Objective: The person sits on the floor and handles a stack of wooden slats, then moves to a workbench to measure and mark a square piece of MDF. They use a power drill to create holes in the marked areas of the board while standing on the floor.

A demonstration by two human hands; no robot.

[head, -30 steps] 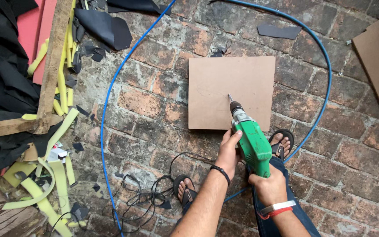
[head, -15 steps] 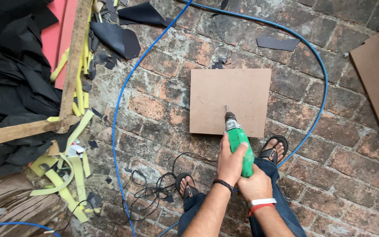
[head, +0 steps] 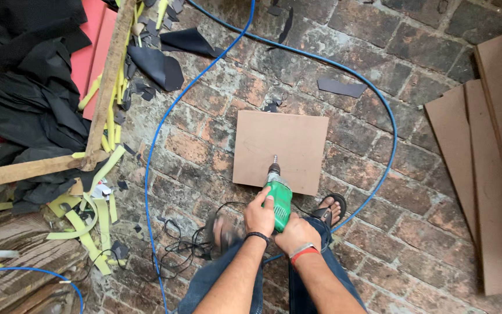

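— Drill [head: 278, 200], green, where is it?
— Wrapped by both hands: left hand [head: 260, 214] at its 9 o'clock, right hand [head: 297, 234] at 5, fingers curled shut around it.
— And the tip?
— Touching the brown board [head: 297, 142] on the brick floor [head: 204, 145], at 12 o'clock from the hands.

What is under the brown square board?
The board lies flat on the brick floor, so bricks show all around it. What is right beneath it is covered. On top, the green drill, held by the left hand and right hand, points its bit down.
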